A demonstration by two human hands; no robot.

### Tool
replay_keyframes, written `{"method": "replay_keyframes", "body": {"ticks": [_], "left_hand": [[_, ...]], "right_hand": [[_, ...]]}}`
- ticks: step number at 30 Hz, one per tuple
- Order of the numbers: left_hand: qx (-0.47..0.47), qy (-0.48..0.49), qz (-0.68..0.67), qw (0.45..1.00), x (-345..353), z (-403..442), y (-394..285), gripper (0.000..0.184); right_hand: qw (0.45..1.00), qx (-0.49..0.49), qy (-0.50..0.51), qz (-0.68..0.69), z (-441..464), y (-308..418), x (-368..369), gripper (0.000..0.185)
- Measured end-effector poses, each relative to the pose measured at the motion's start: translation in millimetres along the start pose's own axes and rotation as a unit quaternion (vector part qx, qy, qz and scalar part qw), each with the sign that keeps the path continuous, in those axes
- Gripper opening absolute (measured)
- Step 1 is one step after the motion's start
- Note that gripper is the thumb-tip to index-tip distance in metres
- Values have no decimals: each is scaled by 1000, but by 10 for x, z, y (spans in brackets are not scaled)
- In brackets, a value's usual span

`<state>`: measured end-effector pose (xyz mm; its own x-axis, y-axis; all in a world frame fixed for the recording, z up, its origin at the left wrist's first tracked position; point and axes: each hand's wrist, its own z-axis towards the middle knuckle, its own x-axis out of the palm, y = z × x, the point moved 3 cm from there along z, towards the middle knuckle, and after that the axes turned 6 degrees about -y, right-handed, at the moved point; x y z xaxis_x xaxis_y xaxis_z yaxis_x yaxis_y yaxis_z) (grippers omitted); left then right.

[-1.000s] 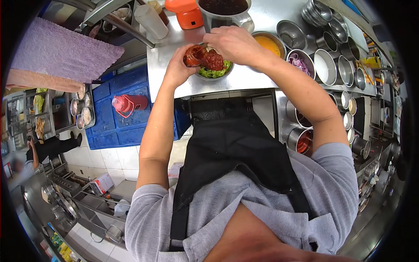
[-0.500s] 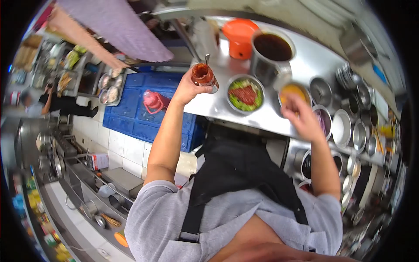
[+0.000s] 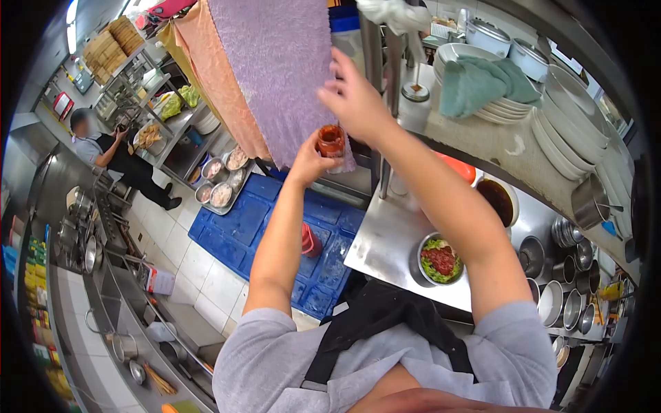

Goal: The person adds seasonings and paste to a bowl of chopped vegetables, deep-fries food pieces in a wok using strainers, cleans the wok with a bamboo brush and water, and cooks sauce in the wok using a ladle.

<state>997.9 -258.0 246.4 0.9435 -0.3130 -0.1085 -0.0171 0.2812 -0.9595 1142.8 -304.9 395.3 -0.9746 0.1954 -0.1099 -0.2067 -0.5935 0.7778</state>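
The jar of red sauce point(image 3: 331, 142) is in my left hand point(image 3: 310, 164), just in front of the lower end of the purple towel point(image 3: 275, 62), its uncovered mouth turned up toward me and smeared with red. My left grip wraps the jar from the side, thumb across the near face; I judge that hold sound if I squeeze evenly and leave the rim alone, since a smeared side would likely turn slippery. My right hand point(image 3: 359, 103) is raised beside the towel's right edge, fingers spread, nothing in that grip that I can see; whether a fingertip touches the cloth I cannot tell. I'd do well to hold the jar level and a little away from the towel, as sauce at the lip could mark the fabric. To the right of the towel and lower, the worktop point(image 3: 382, 241) carries a bowl point(image 3: 424, 276) of greens topped with red sauce, near my right arm, so my elbow should swing clear of it. Below the towel lies a blue crate point(image 3: 227, 217), a poor place for drips.
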Motion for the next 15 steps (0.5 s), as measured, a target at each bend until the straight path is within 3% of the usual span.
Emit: {"method": "replay_keyframes", "body": {"ticks": [2,3,5,6,8,9,10,11,13,14,15], "left_hand": [[7,25,12,1000,-68,12,48,69],[3,44,10,999,-97,-10,42,69],[23,74,34,996,-145,6,103,72],[17,85,38,995,-180,30,138,71],[9,99,41,994,-264,52,72,71],[-41,104,51,992,-315,82,-17,68],[-91,109,63,988,-368,130,-66,66],[8,84,53,995,-469,301,314,61],[111,9,-25,994,-545,356,-278,60],[45,-2,-172,984,-661,540,-253,64],[50,-50,-82,994,-754,663,-382,66]], "right_hand": [[963,18,-115,-242,753,-496,448,88],[962,16,-117,-244,887,-481,583,88],[963,131,-148,-184,1081,-460,750,82],[962,130,-151,-187,1129,-433,848,82],[989,110,-102,-7,1142,-402,1124,69],[990,40,-131,-30,1203,-346,1311,59],[988,34,-104,108,1343,-406,1549,59],[978,-23,-106,176,1436,-228,1707,57],[959,13,-109,263,1467,209,1885,49],[951,5,-124,283,1484,384,1961,45],[940,22,-104,323,1437,532,1997,42]]}}
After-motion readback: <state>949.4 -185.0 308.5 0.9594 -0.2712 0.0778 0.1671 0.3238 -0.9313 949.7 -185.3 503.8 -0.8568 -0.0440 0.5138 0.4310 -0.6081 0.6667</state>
